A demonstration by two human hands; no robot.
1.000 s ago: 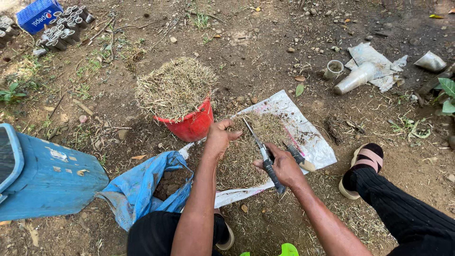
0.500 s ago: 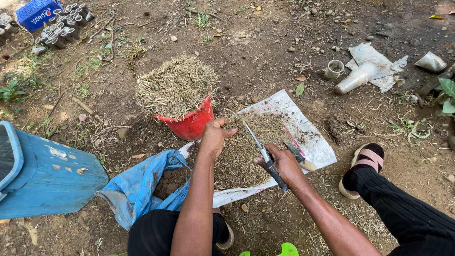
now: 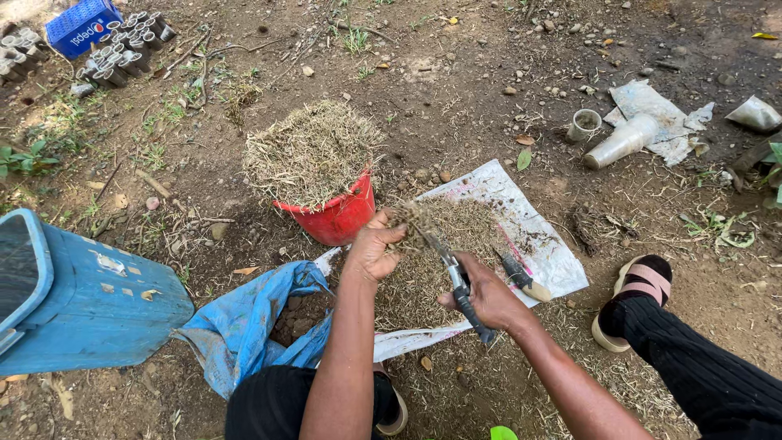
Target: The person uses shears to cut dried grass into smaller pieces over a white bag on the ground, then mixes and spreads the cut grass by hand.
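My left hand grips a tuft of dry grass over a white plastic sheet spread on the dirt. My right hand holds black-handled scissors, blades pointing up-left into the tuft. A heap of chopped dry grass lies on the sheet under both hands. A knife with a pale handle rests on the sheet just right of my right hand. Behind my left hand stands a red bucket, heaped with dry grass.
A blue plastic container lies at the left, a blue sack beside my knee. My sandalled foot rests at the right. Pale plastic cups and crumpled wrappers lie at the upper right; a tray of small pots and a blue crate at the top left.
My left hand has lifted the grass tuft slightly, and the scissors have moved up into it. Everything else stays where it was.
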